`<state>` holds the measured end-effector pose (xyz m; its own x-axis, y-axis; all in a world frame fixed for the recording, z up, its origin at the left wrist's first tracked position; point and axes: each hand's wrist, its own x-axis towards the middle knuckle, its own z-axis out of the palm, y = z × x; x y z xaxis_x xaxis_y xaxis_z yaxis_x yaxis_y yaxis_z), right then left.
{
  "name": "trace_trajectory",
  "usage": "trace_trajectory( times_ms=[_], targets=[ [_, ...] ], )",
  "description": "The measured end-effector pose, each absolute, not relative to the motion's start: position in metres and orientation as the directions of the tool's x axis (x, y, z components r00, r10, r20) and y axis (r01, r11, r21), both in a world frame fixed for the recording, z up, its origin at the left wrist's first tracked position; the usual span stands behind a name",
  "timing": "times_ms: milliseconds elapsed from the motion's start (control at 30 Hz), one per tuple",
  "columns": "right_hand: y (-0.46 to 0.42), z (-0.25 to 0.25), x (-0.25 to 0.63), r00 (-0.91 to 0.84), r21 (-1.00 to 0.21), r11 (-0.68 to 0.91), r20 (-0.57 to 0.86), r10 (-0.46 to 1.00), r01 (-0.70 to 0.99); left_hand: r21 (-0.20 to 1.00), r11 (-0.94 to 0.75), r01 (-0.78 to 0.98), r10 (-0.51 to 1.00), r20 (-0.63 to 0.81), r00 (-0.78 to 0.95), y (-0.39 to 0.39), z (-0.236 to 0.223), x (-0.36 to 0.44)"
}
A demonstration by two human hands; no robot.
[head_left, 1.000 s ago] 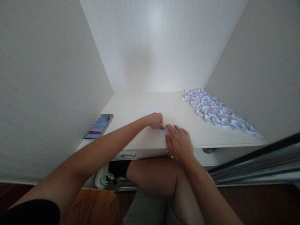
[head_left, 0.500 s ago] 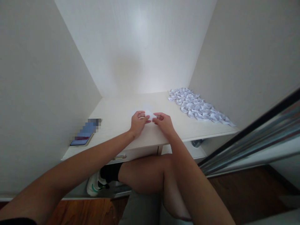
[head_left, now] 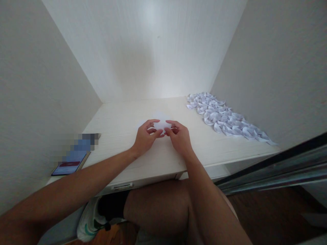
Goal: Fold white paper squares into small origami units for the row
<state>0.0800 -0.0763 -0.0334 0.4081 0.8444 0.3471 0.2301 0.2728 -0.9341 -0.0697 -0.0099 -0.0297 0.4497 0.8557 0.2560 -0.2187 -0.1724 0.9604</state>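
Observation:
A small piece of white paper is held up just above the tabletop, between both hands. My left hand pinches its left side with thumb and fingers. On the right side, my right hand grips it the same way, the two thumbs nearly meeting at the lower edge. The paper's folds are too faint to make out. Behind the fingers, more pale paper lies on the white desk, partly hidden by the hands.
Rows of folded white paper pieces lie along the desk's right side. A phone with a lit screen rests at the left edge. Walls enclose the desk on three sides. A drawer handle shows under the front edge, above my crossed leg.
My hands went from pressing the paper flat on the desk to lifting it and holding it between them. The view has shifted, too.

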Motion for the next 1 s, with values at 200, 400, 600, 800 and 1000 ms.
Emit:
trace_trajectory(
  times_ms=[200,400,600,800,1000],
  targets=[
    [-0.083,-0.027,0.073,0.406,-0.933,0.250,0.339,0.849,0.258,0.959,-0.189,-0.212,0.849,0.268,0.455,-0.015,-0.026,-0.076],
    [-0.090,-0.025,0.073,0.429,-0.938,0.202,0.312,0.848,0.283,0.966,-0.204,-0.156,0.820,0.256,0.511,-0.017,-0.025,-0.077],
    [-0.092,-0.025,0.073,0.428,-0.952,0.188,0.278,0.860,0.241,0.966,-0.201,-0.163,0.814,0.257,0.521,-0.015,-0.025,-0.078],
    [-0.090,-0.027,0.073,0.426,-0.955,0.201,0.278,0.861,0.217,0.965,-0.233,-0.122,0.823,0.263,0.504,-0.015,-0.027,-0.078],
    [-0.089,-0.029,0.077,0.397,-0.969,0.177,0.232,0.888,0.171,0.967,-0.241,-0.079,0.809,0.245,0.534,-0.013,-0.028,-0.079]
  ],
)
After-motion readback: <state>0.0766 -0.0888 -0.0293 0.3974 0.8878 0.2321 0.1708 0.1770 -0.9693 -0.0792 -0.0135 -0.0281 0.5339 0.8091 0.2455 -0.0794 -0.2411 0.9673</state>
